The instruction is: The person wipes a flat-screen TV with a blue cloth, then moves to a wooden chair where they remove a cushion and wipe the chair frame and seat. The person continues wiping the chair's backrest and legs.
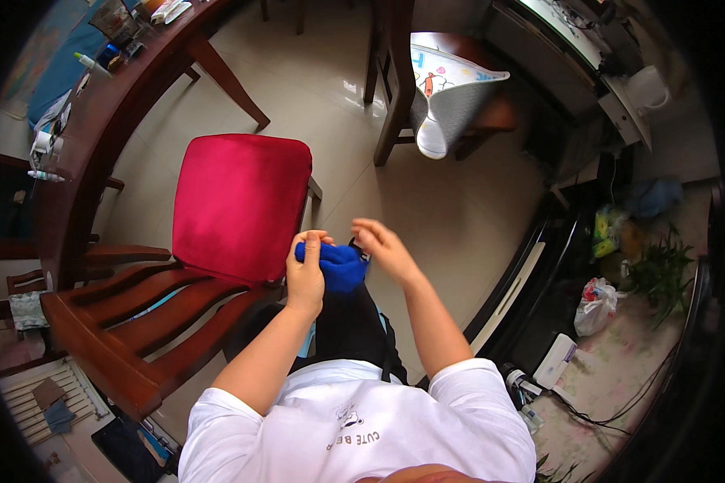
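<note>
A bundle of bright blue fabric [343, 275] is held in front of my body, above my dark trousers. My left hand [307, 275] is closed on its left end, thumb on top. At the right end of the bundle, where a black edge with a white patch shows, is my right hand [386, 249]; its fingers are bent close to that edge, and whether they pinch it cannot be told. Just beyond my left hand stands a wooden chair with a red seat cover [241, 205].
A long dark wooden table [106, 99] curves along the left. Another wooden chair [393, 90] bears a partly curled printed mat [453, 90]. On the right are a black cabinet [519, 284], a plastic bag [597, 307], a white router [554, 361], cables and a leafy plant [658, 271].
</note>
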The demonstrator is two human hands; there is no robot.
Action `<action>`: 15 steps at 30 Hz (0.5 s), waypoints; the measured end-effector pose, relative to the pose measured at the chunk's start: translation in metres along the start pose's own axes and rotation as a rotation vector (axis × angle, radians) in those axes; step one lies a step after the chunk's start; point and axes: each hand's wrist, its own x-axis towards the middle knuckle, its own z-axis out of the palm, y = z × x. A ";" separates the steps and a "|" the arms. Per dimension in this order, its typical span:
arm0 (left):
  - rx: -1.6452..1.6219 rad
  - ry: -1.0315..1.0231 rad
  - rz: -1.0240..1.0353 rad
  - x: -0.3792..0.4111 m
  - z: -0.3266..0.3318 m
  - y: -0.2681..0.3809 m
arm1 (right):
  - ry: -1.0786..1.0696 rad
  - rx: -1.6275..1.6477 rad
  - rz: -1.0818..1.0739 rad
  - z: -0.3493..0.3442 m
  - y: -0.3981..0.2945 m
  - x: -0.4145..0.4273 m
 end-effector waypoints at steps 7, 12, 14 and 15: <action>-0.004 -0.001 -0.011 -0.036 -0.025 0.014 | -0.123 -0.216 -0.091 0.068 -0.004 -0.073; 0.225 -0.084 0.137 -0.067 -0.044 0.030 | -0.014 -0.367 -0.251 0.096 0.005 -0.077; 0.423 -0.085 0.218 -0.086 -0.053 0.048 | 0.057 -0.417 -0.359 0.107 0.003 -0.080; 0.558 -0.114 0.454 -0.098 -0.054 0.059 | 0.087 -0.391 -0.375 0.111 0.001 -0.081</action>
